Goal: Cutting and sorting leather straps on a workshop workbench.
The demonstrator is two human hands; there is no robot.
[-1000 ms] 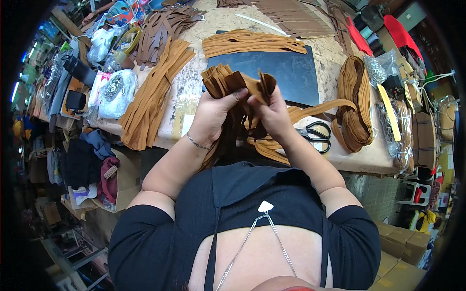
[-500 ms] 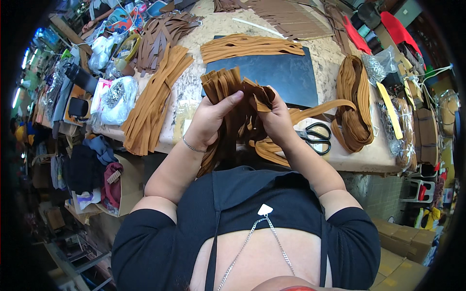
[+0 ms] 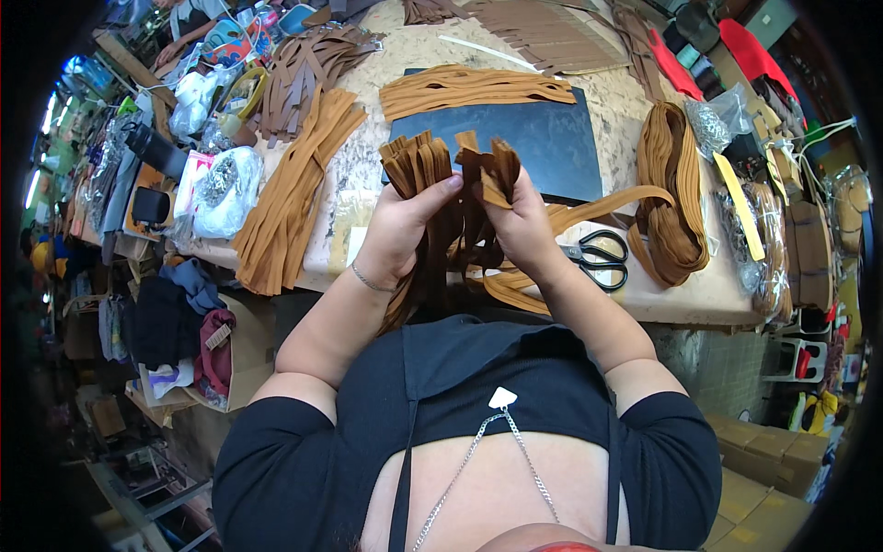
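Observation:
My left hand (image 3: 402, 228) is closed round a thick bunch of tan-brown strips (image 3: 419, 166), thumb across the front, the strip ends fanning up above it. Close beside it, my right hand (image 3: 524, 225) grips a smaller bunch of the same strips (image 3: 498, 171), ends up. Below both hands the strips hang dark and crowded toward the table's near edge. On a dark mat (image 3: 497, 147) beyond my hands lies a flat bundle of tan strips (image 3: 478, 90). Black-handled scissors (image 3: 602, 259) lie right of my right wrist, their blades partly hidden by my arm.
A large coil of tan strip (image 3: 670, 189) sits at the right, one length running toward my right hand. Another tan bundle (image 3: 299, 189) lies at the left, with darker brown strips (image 3: 308, 74) behind. Plastic bags (image 3: 227, 189) and a cardboard box (image 3: 248, 345) are further left.
The strip ends in my right hand have shifted and now stand more upright, bunched together. Both hands stay in nearly the same place, still gripping.

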